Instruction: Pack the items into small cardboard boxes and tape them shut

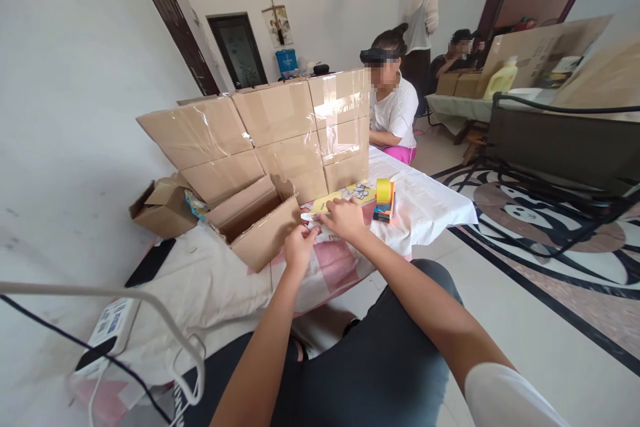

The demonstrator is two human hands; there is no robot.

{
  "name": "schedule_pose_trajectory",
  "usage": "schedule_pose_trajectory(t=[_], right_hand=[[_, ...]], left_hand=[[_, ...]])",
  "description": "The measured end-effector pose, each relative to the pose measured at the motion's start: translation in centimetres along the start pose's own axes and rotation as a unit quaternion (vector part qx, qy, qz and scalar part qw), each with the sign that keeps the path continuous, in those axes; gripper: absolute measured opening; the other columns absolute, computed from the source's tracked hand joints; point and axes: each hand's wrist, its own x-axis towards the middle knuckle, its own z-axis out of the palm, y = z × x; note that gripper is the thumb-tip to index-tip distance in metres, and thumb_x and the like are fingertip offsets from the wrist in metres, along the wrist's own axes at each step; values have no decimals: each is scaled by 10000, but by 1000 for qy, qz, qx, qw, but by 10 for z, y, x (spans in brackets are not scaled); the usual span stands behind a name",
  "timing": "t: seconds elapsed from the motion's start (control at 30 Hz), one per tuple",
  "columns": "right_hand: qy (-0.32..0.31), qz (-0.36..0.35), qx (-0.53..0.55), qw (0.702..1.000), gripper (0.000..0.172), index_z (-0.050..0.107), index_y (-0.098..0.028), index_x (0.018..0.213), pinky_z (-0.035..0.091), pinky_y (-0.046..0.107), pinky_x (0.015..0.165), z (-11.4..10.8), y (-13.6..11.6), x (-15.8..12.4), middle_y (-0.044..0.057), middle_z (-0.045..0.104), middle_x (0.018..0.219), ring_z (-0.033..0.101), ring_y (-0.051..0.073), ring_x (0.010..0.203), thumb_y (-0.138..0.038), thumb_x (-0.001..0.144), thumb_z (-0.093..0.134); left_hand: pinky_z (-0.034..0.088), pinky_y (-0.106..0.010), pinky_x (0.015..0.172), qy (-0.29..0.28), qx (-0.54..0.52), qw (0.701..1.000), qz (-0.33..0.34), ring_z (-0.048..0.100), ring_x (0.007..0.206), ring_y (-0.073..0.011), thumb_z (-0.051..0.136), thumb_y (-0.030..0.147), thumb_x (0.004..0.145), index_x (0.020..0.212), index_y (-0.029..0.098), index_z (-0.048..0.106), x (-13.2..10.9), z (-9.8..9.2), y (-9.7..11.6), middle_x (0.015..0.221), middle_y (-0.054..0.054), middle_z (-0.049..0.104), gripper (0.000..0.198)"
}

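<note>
My left hand (300, 247) is closed in a pinch at the lower edge of a small white object (311, 217) whose kind I cannot make out. From the right, my right hand (345, 219) has its fingers closed on the same object. Just left of my hands stands an open cardboard box (265, 230), its inside dark. Beneath the hands lies a yellow printed sheet or cloth (330, 202). An orange and blue tape dispenser (385, 210) with a yellow roll of tape (384, 191) stands right of my right hand.
A tall cardboard partition (280, 127) rises behind the box. Another open carton (165, 207) sits at the left by the wall. A white power strip (107, 333) and cables lie at lower left. Across the table (440, 203) a person (395, 107) sits; others are farther back.
</note>
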Motion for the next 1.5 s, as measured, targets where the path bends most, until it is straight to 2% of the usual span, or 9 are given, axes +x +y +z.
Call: schedule_pose_trajectory(t=[0.17, 0.3, 0.43, 0.63, 0.83, 1.1, 1.3, 1.4, 1.5], right_hand=[[-1, -3, 9, 1000, 429, 704, -161, 944, 308, 388, 889, 1, 2, 0, 108, 738, 977, 679, 256, 905, -526, 995, 485], [3, -28, 19, 999, 403, 692, -159, 931, 298, 371, 862, 2, 10, 1, 97, 726, 959, 667, 235, 892, -476, 1016, 459], [-16, -93, 30, 995, 285, 677, -149, 957, 296, 348, 827, 0, 21, 3, 91, 712, 989, 652, 223, 924, -373, 999, 506], [-27, -126, 36, 991, 255, 677, -142, 984, 301, 335, 804, -3, 29, 2, 89, 697, 990, 639, 219, 914, -369, 973, 562], [-56, -139, 42, 988, 250, 694, -152, 974, 311, 317, 766, -9, 29, 0, 92, 690, 1002, 629, 207, 895, -360, 984, 554], [-62, -108, 57, 991, 196, 729, -176, 1003, 332, 362, 906, -13, 32, -2, 103, 722, 1026, 622, 279, 1046, -327, 887, 683], [-79, -43, 135, 987, 273, 721, -208, 1111, 434, 323, 850, -11, 60, 1, 87, 737, 1122, 660, 260, 1034, -328, 868, 688], [-103, 30, 277, 955, 485, 632, -173, 1281, 486, 352, 903, 1, 85, 6, 118, 711, 1202, 657, 267, 1060, -321, 830, 728], [-180, 39, 360, 915, 483, 650, -137, 1234, 543, 348, 881, 19, 106, 9, 115, 736, 1151, 686, 246, 999, -306, 796, 762]], left_hand=[[480, -356, 842, 69, 71, 990, 102, 680, 959, -256, 521, 453, 976, 956, 230, 685, -9, -10, 12, 969, -90, 756, 277], [397, -392, 1077, 32, 108, 963, 245, 552, 1282, -257, 530, 393, 989, 1181, 294, 706, 3, -23, 23, 1367, -40, 668, 279], [378, -439, 1070, -31, 174, 930, 323, 546, 1310, -273, 581, 324, 964, 1308, 266, 651, 25, -32, 25, 1378, -53, 667, 356], [459, -368, 859, -131, 194, 924, 301, 692, 933, -269, 679, 302, 873, 1102, 223, 742, 47, -43, 35, 1006, -83, 780, 251], [341, -292, 575, -236, 186, 911, 283, 569, 638, -170, 639, 349, 868, 799, 215, 723, 58, -57, 47, 742, -11, 697, 172], [363, -315, 643, -240, 197, 909, 278, 573, 669, -201, 576, 336, 900, 652, 218, 686, 53, -54, 47, 660, -50, 640, 296], [388, -300, 682, -231, 185, 918, 265, 591, 714, -206, 496, 358, 953, 787, 219, 718, 52, -59, 50, 736, -62, 692, 310], [382, -288, 661, -230, 171, 924, 255, 585, 705, -190, 394, 301, 987, 832, 210, 703, 53, -57, 45, 783, -57, 706, 357], [369, -283, 647, -229, 162, 927, 250, 573, 696, -177, 391, 278, 981, 814, 205, 680, 57, -51, 38, 783, -41, 700, 342]])
